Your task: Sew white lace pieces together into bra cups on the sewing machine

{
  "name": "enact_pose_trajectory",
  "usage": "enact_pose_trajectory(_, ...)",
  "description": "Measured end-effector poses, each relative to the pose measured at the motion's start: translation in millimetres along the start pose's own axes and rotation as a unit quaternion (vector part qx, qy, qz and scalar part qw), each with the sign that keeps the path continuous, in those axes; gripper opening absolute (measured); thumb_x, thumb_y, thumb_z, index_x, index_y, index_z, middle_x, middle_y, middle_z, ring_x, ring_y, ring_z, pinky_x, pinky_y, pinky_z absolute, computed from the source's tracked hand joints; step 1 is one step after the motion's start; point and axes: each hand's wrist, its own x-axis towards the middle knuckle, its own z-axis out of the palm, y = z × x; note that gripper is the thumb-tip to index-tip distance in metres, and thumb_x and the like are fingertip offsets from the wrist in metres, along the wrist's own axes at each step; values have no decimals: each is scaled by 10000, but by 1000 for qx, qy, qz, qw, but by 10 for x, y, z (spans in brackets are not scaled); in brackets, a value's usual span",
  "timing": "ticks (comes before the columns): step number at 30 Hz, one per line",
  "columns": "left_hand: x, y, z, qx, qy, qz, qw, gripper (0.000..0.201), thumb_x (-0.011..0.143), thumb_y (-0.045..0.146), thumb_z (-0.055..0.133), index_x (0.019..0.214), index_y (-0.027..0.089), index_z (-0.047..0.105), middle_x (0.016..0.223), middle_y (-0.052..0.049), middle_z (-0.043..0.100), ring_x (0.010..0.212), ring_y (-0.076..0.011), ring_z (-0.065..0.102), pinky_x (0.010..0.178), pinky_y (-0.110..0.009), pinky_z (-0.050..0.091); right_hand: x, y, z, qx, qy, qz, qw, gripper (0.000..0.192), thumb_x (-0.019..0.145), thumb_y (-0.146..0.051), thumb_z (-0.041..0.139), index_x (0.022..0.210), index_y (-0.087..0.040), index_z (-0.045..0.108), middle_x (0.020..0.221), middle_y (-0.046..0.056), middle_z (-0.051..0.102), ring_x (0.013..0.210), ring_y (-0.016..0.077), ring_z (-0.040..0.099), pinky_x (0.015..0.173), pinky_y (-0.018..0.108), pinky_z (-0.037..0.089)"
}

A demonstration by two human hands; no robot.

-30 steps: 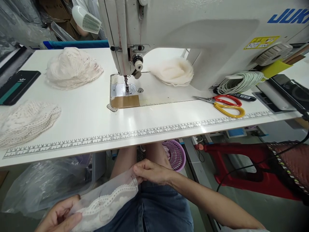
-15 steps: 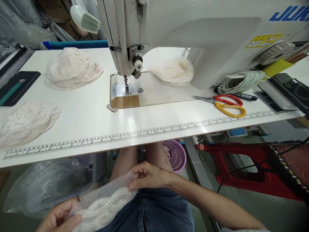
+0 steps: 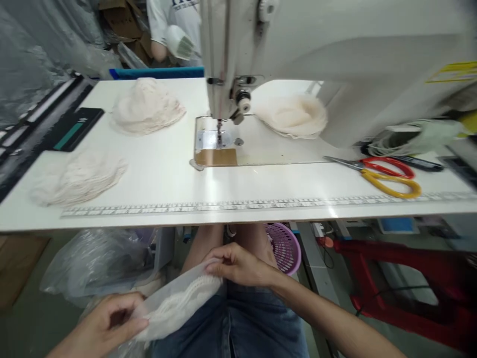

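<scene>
A strip of white lace trim on sheer mesh (image 3: 182, 301) is stretched over my lap, below the table's front edge. My left hand (image 3: 115, 320) pinches its lower left end between thumb and fingers. At the upper right end, my right hand (image 3: 233, 263) grips the lace with thumb and curled fingers. Above on the table stands a sewing machine (image 3: 219, 54), with nothing visible under its needle. A pile of cream lace pieces (image 3: 147, 107) lies left of the machine, and another pile (image 3: 87, 174) sits nearer the front. Sheer cream fabric pieces (image 3: 294, 117) rest beneath the machine arm.
Scissors with red and yellow handles (image 3: 387, 174) lie on the table's right, by a coil of pale cord (image 3: 406, 136). A ruler strip (image 3: 238, 205) runs along the front edge. Below are a purple basket (image 3: 285, 248), a red stool (image 3: 402, 258) and a plastic bag (image 3: 100, 263). A person (image 3: 175, 25) is behind.
The view has swung left, so the table and machine appear further right. Both hands still hold the lace strip, now slightly higher in view. A person has come into view behind the table.
</scene>
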Motion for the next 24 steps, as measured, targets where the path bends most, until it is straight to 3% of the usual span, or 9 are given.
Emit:
enact_pose_trajectory(3, 47, 163, 48, -51, 2, -35, 998, 346, 774, 477, 617, 672, 153, 554, 610, 48, 433, 560, -95, 378, 506, -184, 291, 40, -35, 190, -233, 119, -94, 961, 290, 932, -241, 396, 1135, -131, 572, 1035, 111, 648, 944, 203, 595, 832, 341, 474)
enact_pose_trajectory(8, 171, 308, 186, -277, 85, -66, 955, 329, 689, 426, 726, 704, 158, 535, 612, 55, 467, 554, -83, 432, 506, -168, 367, 111, -122, 877, -335, 126, -272, 893, 669, 765, -558, 591, 1224, -87, 472, 1207, 187, 550, 1093, 307, 512, 895, 434, 467)
enact_pose_trajectory(9, 173, 331, 202, -289, 92, -68, 951, 321, 694, 429, 720, 726, 163, 543, 647, 45, 496, 592, -92, 472, 544, -175, 407, 144, -124, 991, -355, 152, -275, 881, 643, 762, -541, 598, 1199, -82, 491, 1199, 193, 550, 1085, 328, 510, 865, 448, 475)
enact_pose_trajectory(11, 142, 370, 205, -306, 101, -70, 944, 308, 709, 439, 704, 769, 177, 554, 734, 25, 542, 699, -118, 537, 661, -215, 474, 226, -111, 1107, -368, 204, -260, 869, 319, 855, -299, 537, 1100, -95, 548, 1104, 172, 598, 1002, 292, 549, 806, 418, 488)
enact_pose_trajectory(13, 87, 380, 169, -318, 91, -70, 941, 292, 732, 451, 679, 768, 189, 555, 772, 15, 553, 779, -147, 567, 762, -276, 497, 301, -91, 1058, -324, 181, -259, 892, 219, 885, -109, 410, 1019, -114, 582, 982, 128, 640, 882, 219, 580, 754, 344, 489)
enact_pose_trajectory(15, 40, 353, 113, -277, 81, -58, 956, 291, 776, 475, 620, 759, 191, 560, 790, -4, 559, 844, -186, 580, 822, -327, 493, 345, -77, 901, -218, 126, -230, 940, 235, 889, -98, 395, 969, -133, 613, 873, 79, 659, 784, 169, 588, 712, 278, 475)
enact_pose_trajectory(18, 34, 284, 52, -122, 146, 1, 982, 316, 790, 469, 589, 994, 228, 571, 1046, -59, 570, 1024, -248, 537, 893, -359, 447, 353, -70, 654, 6, 76, -86, 993, 138, 847, -234, 555, 858, -137, 653, 699, 16, 630, 630, 121, 553, 587, 212, 423)
enact_pose_trajectory(21, 103, 282, 57, -9, 136, 64, 989, 550, 717, 362, 671, 1225, 294, 469, 1265, -56, 491, 1158, -264, 452, 939, -332, 394, 321, -66, 516, 182, 23, 5, 983, 232, 751, -344, 677, 806, -120, 656, 660, -7, 590, 594, 91, 498, 552, 191, 373)
enact_pose_trajectory(24, 175, 378, 95, 23, 6, 60, 998, 327, 708, 333, 662, 1014, 228, 613, 990, -27, 623, 970, -232, 545, 837, -279, 419, 263, -57, 438, 242, -2, 37, 969, 313, 684, -399, 731, 794, -115, 658, 651, -17, 574, 581, 69, 464, 553, 182, 354)
